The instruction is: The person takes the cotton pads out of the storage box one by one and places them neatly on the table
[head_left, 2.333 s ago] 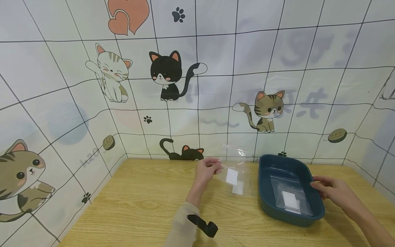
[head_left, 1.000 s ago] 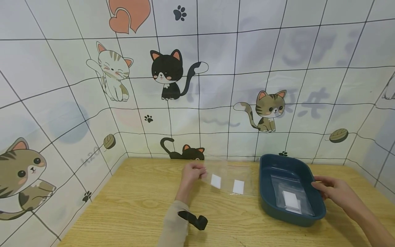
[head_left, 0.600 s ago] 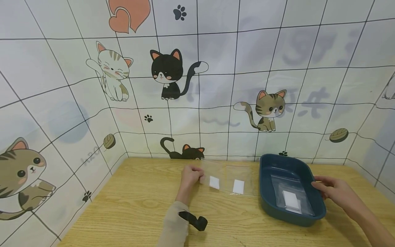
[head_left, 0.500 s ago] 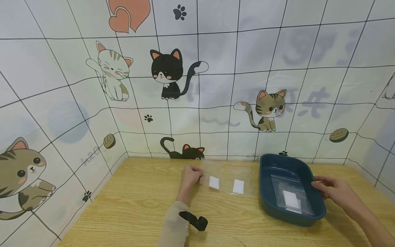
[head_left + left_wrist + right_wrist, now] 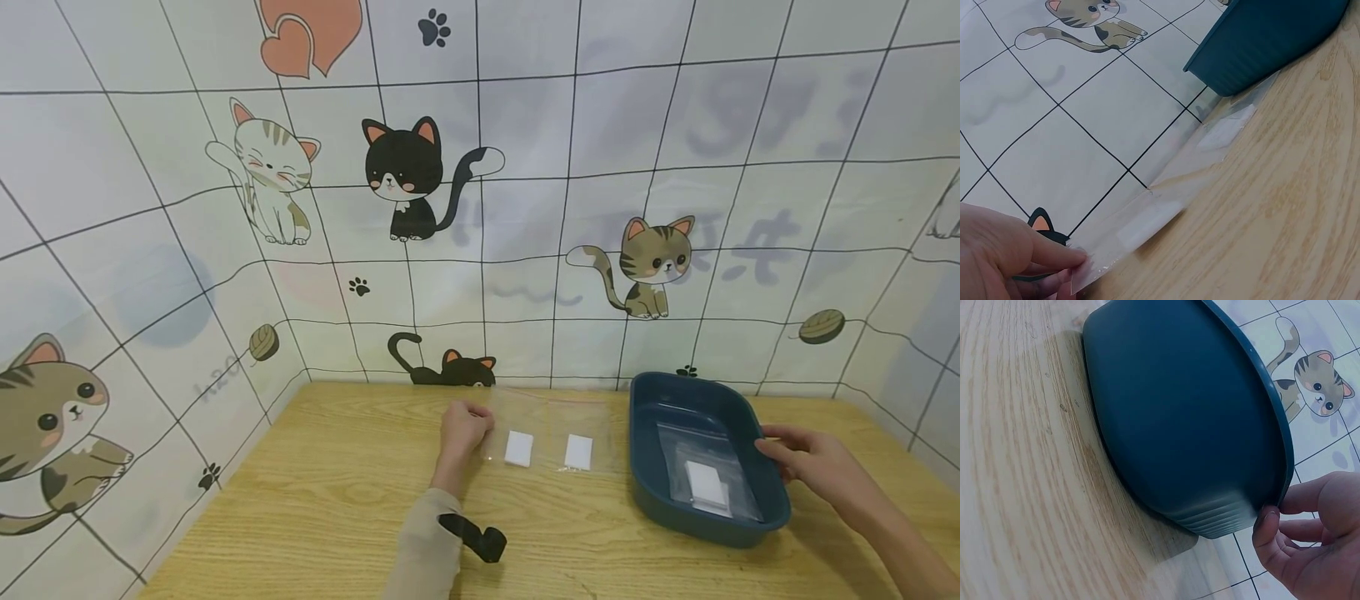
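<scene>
My left hand [image 5: 463, 429] pinches the left edge of a clear plastic zip bag [image 5: 519, 448] with a white rectangle in it. In the left wrist view, thumb and finger hold that bag's corner [image 5: 1094, 265], and its near edge looks slightly raised off the wood. Just to its right lies a second clear bag [image 5: 578, 452], also with a white rectangle. A dark blue plastic basin [image 5: 643, 492] stands right of both, with bagged white pieces [image 5: 705, 483] inside; how many is unclear. My right hand [image 5: 813, 467] grips the basin's right rim, thumb outside in the right wrist view [image 5: 1310, 531].
The wooden table [image 5: 337, 500] runs back to a wall covering [image 5: 525, 233] printed with cats and grid lines. A black strap mount [image 5: 480, 537] sits on my left wrist.
My left hand has moved left, drawing its bag off the second one, then lowered it beside that bag, where it now lies flatter. My right hand stays on the basin rim.
</scene>
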A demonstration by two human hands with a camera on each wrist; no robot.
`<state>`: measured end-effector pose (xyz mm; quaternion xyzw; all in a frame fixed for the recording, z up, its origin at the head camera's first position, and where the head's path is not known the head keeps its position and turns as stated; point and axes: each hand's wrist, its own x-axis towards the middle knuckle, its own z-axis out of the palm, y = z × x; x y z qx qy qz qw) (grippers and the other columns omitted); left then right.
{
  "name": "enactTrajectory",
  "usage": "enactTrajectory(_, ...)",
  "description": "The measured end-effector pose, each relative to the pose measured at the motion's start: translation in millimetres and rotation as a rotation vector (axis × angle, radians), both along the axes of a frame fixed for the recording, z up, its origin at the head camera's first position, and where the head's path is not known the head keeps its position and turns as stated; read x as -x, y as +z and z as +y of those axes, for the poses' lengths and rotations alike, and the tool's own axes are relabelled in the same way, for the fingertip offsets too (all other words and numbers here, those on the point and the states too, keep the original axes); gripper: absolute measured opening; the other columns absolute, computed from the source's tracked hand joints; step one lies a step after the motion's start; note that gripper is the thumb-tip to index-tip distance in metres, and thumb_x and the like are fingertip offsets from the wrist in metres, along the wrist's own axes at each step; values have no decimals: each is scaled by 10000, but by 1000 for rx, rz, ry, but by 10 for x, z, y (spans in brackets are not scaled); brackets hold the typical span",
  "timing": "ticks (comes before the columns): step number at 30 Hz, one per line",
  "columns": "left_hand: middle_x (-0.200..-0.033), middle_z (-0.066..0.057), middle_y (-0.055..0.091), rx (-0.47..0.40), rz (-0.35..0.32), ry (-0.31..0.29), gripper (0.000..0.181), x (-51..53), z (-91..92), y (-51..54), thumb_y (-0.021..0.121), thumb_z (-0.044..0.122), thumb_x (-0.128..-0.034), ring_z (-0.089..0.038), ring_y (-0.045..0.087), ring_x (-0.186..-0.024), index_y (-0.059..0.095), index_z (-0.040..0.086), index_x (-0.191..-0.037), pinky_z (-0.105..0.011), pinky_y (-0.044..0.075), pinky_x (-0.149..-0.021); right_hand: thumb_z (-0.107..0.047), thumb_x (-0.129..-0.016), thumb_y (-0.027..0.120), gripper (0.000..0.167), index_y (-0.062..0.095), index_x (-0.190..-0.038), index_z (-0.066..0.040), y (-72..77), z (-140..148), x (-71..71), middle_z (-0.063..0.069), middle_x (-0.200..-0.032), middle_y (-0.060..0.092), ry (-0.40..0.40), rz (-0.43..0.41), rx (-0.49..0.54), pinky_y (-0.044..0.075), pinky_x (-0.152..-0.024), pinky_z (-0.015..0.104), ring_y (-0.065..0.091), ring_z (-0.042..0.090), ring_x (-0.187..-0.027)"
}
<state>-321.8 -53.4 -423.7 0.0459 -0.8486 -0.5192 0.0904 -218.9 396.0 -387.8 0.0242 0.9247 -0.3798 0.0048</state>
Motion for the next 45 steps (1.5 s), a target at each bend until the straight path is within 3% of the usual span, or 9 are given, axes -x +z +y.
enactTrajectory(18, -794, -95, 690, 82, -4, 40, 32, -30, 29, 38, 752, -29, -779, -245, 617, -741, 729, -31, -800, -363, 537, -683, -341, -1083, 466, 640, 378, -1409, 203, 11, -5, 24, 42, -954, 633, -11, -20, -9, 480, -702, 312, 565, 158, -777)
enactTrajectory(22, -816, -106, 691, 106, -27, 31, 27, -36, 27, 67, 754, -15, -792, -256, 621, -760, 730, -25, -795, -376, 547, -698, -331, -1083, 472, 628, 387, -1407, 201, 2, -4, 18, 33, -938, 624, -8, -9, -5, 476, -691, 294, 559, 144, -764)
enactTrajectory(31, -819, -109, 684, 123, -55, -47, 75, -75, 6, 120, 730, 16, -842, -196, 597, -677, 730, -58, -855, -276, 501, -584, -352, -1074, 493, 647, 395, -1413, 190, -48, 20, 10, 55, -1009, 641, 0, 11, -3, 497, -689, 287, 578, 149, -756)
enactTrajectory(38, -988, -157, 692, 95, -97, -63, 213, -99, 12, 219, 734, 86, -879, -276, 640, -863, 694, -69, -1020, -419, 560, -789, -333, -1080, 483, 628, 391, -1414, 191, -41, 21, 23, 61, -1022, 645, 7, 16, -8, 489, -687, 289, 574, 148, -751)
enactTrajectory(43, -1011, -185, 708, 120, -27, -75, 210, -94, 55, 269, 719, 92, -881, -324, 667, -871, 711, -69, -1015, -447, 564, -790, -331, -1080, 482, 625, 389, -1413, 190, -25, 0, 3, 47, -998, 635, 5, 15, -17, 477, -686, 288, 568, 140, -748)
enactTrajectory(45, -1108, -217, 703, 118, 14, -85, 195, -97, 80, 290, 715, 82, -871, -361, 672, -971, 721, -70, -994, -457, 563, -808, -325, -1080, 484, 618, 394, -1409, 190, -22, -7, -4, 39, -983, 629, 5, 23, -19, 467, -681, 284, 563, 133, -740)
